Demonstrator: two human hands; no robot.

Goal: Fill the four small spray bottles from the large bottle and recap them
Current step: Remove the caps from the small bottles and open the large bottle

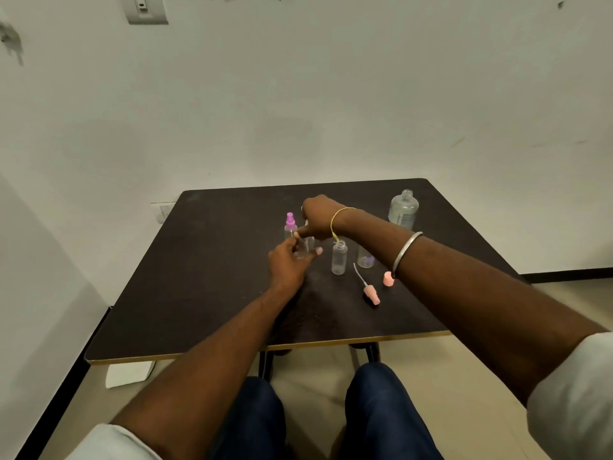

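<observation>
My left hand grips a small clear spray bottle standing on the dark table. My right hand is closed over the top of that bottle, hiding its cap. Behind it stands a small bottle with a purple spray cap. An uncapped small bottle stands to the right, and another small bottle is partly hidden under my right forearm. The large clear bottle stands open at the back right. A pink spray cap with its tube lies on the table, a second pink cap beside it.
The table stands against a white wall, its front edge near my knees. A white object lies on the floor under the table's front left corner. A wall socket sits just behind the table's left back corner.
</observation>
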